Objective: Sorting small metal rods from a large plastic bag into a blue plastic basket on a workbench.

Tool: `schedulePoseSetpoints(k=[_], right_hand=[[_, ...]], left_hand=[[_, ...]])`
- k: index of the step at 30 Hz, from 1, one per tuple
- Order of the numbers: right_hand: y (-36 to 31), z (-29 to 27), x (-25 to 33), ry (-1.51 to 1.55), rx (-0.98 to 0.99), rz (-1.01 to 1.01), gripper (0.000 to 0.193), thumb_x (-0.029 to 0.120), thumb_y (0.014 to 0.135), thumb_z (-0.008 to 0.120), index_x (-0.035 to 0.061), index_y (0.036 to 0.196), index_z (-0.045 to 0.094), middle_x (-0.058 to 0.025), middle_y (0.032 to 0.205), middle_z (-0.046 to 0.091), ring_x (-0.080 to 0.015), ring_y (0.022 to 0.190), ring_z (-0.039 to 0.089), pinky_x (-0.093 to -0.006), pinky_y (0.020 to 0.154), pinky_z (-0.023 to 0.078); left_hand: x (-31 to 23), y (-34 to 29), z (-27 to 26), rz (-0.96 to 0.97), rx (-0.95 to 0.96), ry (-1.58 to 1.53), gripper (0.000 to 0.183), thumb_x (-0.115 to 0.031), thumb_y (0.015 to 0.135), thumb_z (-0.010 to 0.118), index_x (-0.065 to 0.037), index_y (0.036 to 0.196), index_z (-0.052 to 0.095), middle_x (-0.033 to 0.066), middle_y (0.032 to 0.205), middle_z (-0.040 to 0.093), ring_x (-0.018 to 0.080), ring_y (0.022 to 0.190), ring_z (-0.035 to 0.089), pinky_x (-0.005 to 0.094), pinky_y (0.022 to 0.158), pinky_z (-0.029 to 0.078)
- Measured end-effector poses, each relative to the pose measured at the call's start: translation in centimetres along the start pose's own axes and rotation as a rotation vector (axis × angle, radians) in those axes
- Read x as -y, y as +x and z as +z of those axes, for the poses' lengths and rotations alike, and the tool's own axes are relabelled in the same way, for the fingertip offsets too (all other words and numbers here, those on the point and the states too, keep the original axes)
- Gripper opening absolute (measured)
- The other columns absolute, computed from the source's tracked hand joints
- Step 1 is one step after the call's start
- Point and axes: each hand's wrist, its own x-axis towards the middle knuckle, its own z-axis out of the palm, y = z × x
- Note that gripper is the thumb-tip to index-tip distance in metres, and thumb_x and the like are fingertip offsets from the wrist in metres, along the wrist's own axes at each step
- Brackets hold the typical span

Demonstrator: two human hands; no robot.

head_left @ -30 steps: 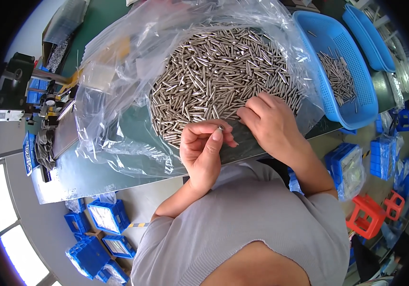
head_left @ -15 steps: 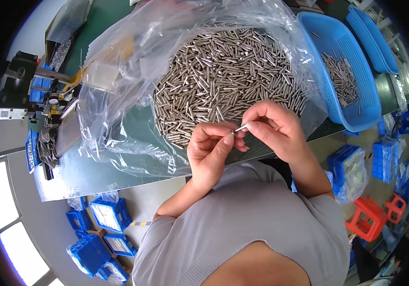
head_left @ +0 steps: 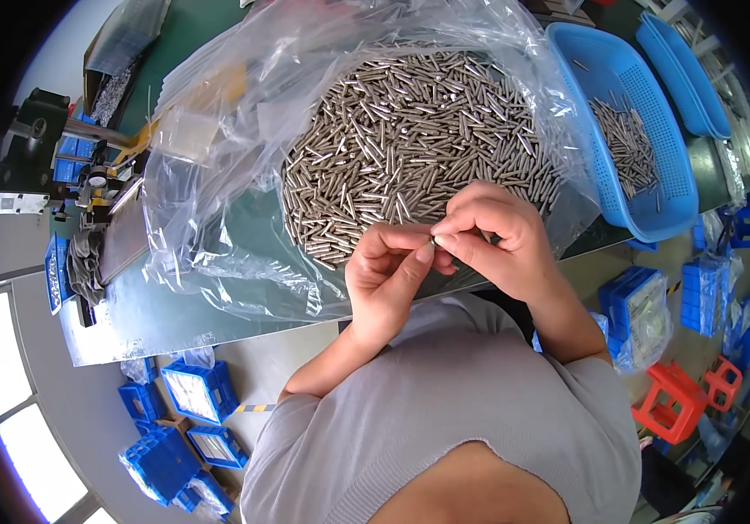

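Over the near edge of the pile, my left hand (head_left: pixel 383 278) and my right hand (head_left: pixel 504 244) meet fingertip to fingertip. Both are closed in a pinch. The right fingers grip a slim metal pin, now almost wholly covered by the fingertips. Whatever sits between my left thumb and forefinger is too small and hidden to name. Just beyond my hands lies a wide heap of similar metal pins (head_left: pixel 410 140), heaped on a clear plastic bag (head_left: pixel 244 218) that spreads across the green table (head_left: pixel 174 310).
At the right of the table stands a blue basket (head_left: pixel 606 188) with a smaller lot of pins; another blue basket (head_left: pixel 685 79) is beyond it. A machine (head_left: pixel 34 148) is at the left. Blue crates (head_left: pixel 200 389) and red stools (head_left: pixel 672 402) stand on the floor.
My right fingertips have moved slightly left against my left fingertips. The pin that showed between them is now mostly covered. The pile has not visibly changed.
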Motion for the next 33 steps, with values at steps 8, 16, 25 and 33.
schedulePoseSetpoints(k=[8, 16, 25, 33], right_hand=[[-1.1, -3.8, 2.3, -0.242, -0.585, -0.055, 0.01, -0.005, 0.081, 0.063, -0.0005, 0.09, 0.063, -0.0042, 0.089, 0.061, -0.0065, 0.072, 0.051, -0.019, 0.059, 0.039], [-0.6, -4.8, 2.7, -0.812, -0.591, -0.106, 0.023, -0.001, 0.076, 0.067, 0.006, 0.098, 0.065, -0.0093, 0.093, 0.062, -0.0245, 0.079, 0.058, -0.034, 0.068, 0.047], [0.8, 2.6, -0.8, -0.613, 0.169, -0.251, 0.016, 0.011, 0.067, 0.068, 0.012, 0.083, 0.063, -0.0023, 0.083, 0.054, -0.0215, 0.077, 0.055, -0.0339, 0.065, 0.047], [0.2, -0.5, -1.5, -0.806, 0.03, -0.141, 0.007, 0.011, 0.072, 0.063, 0.0122, 0.079, 0.062, -0.0031, 0.079, 0.051, -0.022, 0.078, 0.054, -0.0353, 0.064, 0.047]], left_hand=[[0.3, -0.4, -0.3, 0.171, -0.067, 0.023, 0.008, 0.003, 0.093, 0.051, 0.002, 0.1, 0.048, 0.0201, 0.103, 0.059, 0.0179, 0.079, 0.062, 0.0338, 0.072, 0.057], [0.9, 0.0, 0.1, 0.343, -0.213, 0.04, 0.009, -0.002, 0.094, 0.05, -0.002, 0.101, 0.044, 0.0197, 0.098, 0.058, 0.0171, 0.072, 0.057, 0.0322, 0.061, 0.055], [-0.6, -0.1, 0.8, 0.363, -0.189, -0.003, 0.01, 0.0, 0.094, 0.049, -0.002, 0.103, 0.045, 0.0195, 0.096, 0.059, 0.0174, 0.073, 0.056, 0.0302, 0.057, 0.052], [0.0, -0.2, 1.0, 0.219, -0.219, 0.008, 0.008, -0.002, 0.094, 0.05, -0.003, 0.101, 0.047, 0.0175, 0.095, 0.058, 0.0161, 0.072, 0.054, 0.0296, 0.059, 0.051]])
